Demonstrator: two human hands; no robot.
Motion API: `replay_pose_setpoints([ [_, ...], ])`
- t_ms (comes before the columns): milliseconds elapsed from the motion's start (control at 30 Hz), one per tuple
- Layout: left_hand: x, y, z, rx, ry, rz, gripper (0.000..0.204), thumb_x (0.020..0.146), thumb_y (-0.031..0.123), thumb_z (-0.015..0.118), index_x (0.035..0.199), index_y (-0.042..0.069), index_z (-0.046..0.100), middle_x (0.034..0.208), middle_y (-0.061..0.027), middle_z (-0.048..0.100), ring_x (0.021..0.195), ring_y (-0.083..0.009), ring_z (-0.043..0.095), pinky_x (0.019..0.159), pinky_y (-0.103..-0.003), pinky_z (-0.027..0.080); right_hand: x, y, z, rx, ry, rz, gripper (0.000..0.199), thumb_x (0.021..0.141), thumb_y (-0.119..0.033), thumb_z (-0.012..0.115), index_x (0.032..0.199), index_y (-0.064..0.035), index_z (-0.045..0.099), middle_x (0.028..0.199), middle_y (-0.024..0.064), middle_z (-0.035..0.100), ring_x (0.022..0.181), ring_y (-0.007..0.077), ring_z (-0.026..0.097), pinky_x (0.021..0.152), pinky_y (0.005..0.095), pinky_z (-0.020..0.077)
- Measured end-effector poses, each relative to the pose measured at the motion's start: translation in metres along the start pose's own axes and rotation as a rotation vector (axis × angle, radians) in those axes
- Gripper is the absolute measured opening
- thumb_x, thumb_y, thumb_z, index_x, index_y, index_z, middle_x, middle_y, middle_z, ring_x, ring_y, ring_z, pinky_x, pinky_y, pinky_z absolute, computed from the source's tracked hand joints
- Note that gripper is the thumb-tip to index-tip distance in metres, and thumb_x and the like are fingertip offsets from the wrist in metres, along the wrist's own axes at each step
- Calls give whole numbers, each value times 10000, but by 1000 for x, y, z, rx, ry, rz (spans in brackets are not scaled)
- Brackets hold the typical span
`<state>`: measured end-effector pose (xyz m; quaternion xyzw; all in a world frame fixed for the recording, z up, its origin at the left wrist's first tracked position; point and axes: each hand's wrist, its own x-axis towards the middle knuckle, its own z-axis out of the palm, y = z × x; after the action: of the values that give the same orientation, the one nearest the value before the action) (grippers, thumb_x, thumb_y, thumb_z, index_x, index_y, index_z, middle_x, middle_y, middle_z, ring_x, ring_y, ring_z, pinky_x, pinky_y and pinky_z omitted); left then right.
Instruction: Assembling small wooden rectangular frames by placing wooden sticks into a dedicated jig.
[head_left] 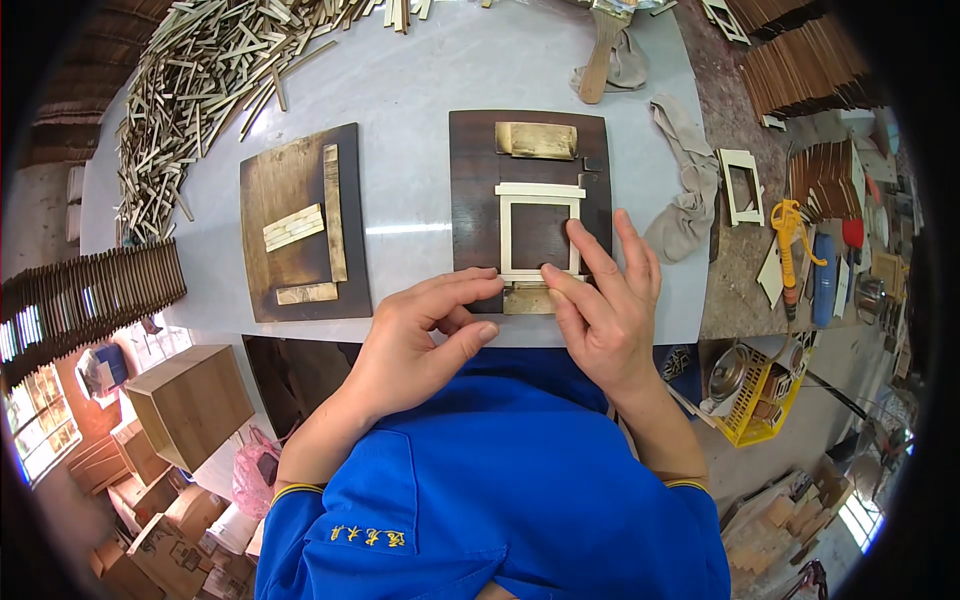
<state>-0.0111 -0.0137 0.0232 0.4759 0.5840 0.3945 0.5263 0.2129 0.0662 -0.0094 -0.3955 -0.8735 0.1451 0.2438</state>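
Observation:
A small pale wooden frame (506, 232) with a wider strip across its top lies on a dark brown wooden panel (475, 165). My right hand (615, 325) is at the frame's lower right corner. Its thumb and a finger close on the bottom rail, another finger rests along the right rail, and the outer fingers stretch upward. At the lower left corner, my left hand (415, 335) has its fingertips by the frame, thumb apart, holding nothing. Pale wood pieces sit above the frame (537, 140) and below it (528, 300) on the panel.
Left of it lies a second panel (290, 180) with pale strips. Loose wooden sticks (215, 75) are heaped at the far left, above a row of thin boards (95, 300). A brush (600, 60), grey cloth (685, 190), another frame (728, 190) and yellow tool (788, 230) lie right.

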Motion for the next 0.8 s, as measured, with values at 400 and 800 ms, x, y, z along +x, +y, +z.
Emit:
replay_pose_setpoints([
  [400, 19, -13, 15, 664, 51, 428, 443, 847, 99, 819, 1267, 18, 707, 1181, -135, 655, 847, -234, 617, 746, -328, 528, -10, 13, -6, 143, -35, 36, 340, 890, -173, 758, 1223, -116, 725, 1513, 97, 589, 1501, 388, 399, 1170, 570, 308],
  [800, 33, -19, 16, 859, 45, 573, 501, 826, 206, 843, 1279, 48, 701, 1092, -109, 604, 845, -249, 574, 744, -351, 500, -10, 13, 0, 34, 13, -4, 376, 900, -191, 756, 1258, -90, 701, 1513, 101, 579, 1489, 393, 413, 1160, 560, 321],
])
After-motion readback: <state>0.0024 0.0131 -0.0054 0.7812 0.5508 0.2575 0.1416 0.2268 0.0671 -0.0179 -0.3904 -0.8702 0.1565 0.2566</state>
